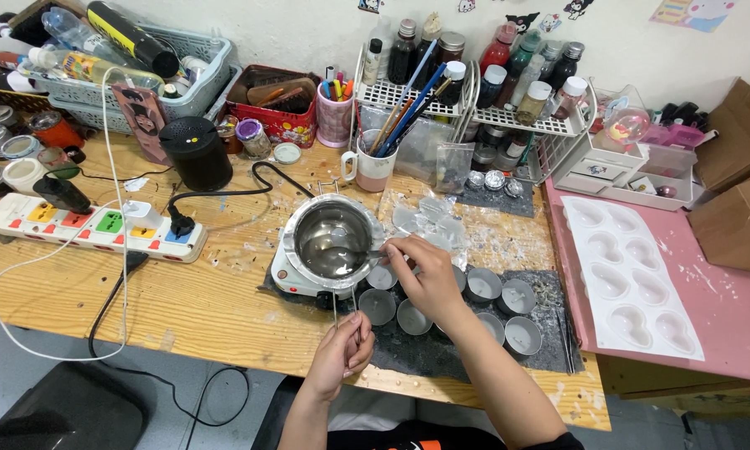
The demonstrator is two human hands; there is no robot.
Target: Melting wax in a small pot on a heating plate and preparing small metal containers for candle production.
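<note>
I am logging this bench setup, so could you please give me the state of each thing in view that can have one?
melting pot: upright on the small hot plate, shiny inside
left hand: closed on the pot's wire handle
right hand: fingers pinched at the pot's rim
small tins: upright, uncovered
white mould tray: lying flat, cavities bare
power strip: black plug inserted

Left hand (342,350) fingers pinched shut; right hand (425,275) curled, reaching forward.
</note>
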